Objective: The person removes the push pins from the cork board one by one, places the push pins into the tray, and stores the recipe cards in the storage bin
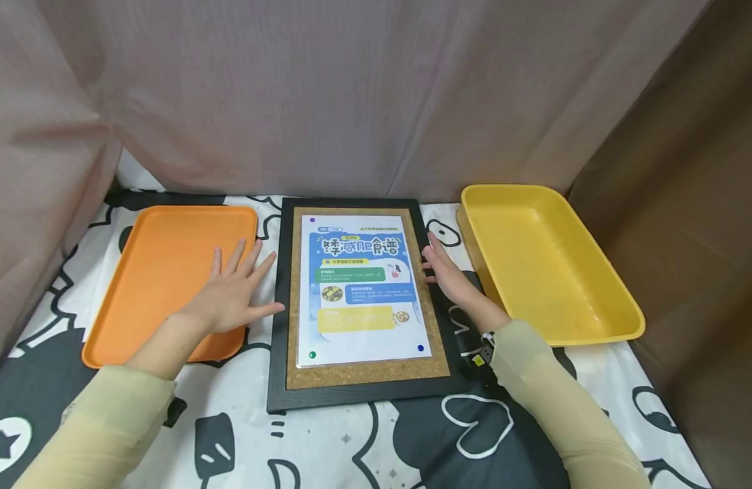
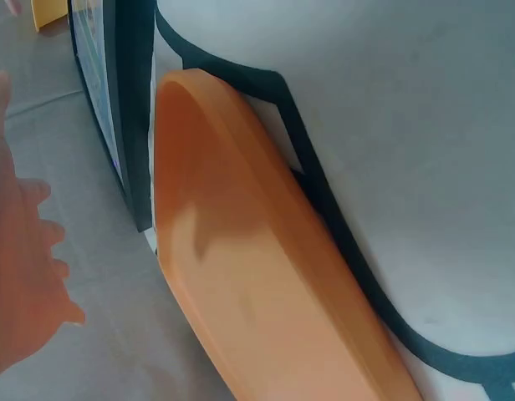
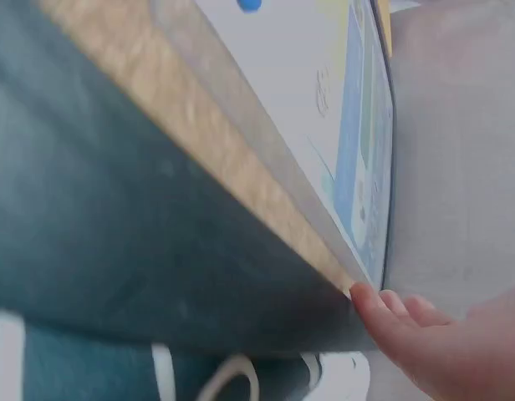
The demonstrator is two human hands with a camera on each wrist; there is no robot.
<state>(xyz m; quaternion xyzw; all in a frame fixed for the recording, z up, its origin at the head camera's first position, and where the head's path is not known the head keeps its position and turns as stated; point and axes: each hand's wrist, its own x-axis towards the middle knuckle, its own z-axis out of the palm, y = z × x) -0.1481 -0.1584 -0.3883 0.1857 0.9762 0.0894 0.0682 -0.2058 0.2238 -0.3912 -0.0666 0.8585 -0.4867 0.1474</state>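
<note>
A black-framed cork board (image 1: 368, 384) lies between both hands, bearing a blue-and-white printed sheet (image 1: 363, 346). Coloured round pins, among them a green pin (image 1: 312, 354) and a blue pin (image 1: 420, 348), sit at the sheet's corners. My left hand (image 1: 231, 295) is spread wide above the right side of an orange tray (image 1: 162, 272), its thumb reaching toward the frame's left edge. At the frame's right edge is my right hand (image 1: 452, 275), fingers extended. In the right wrist view its fingertips (image 3: 366, 301) are at the frame's border; whether they press on it, I cannot tell.
To the right stands a deep yellow bin (image 1: 547, 265). A black-and-white patterned cloth (image 1: 339, 448) covers the table. Grey-brown curtains (image 1: 327, 102) hang behind and along the sides. On the right wrist is a small dark device (image 1: 486, 350).
</note>
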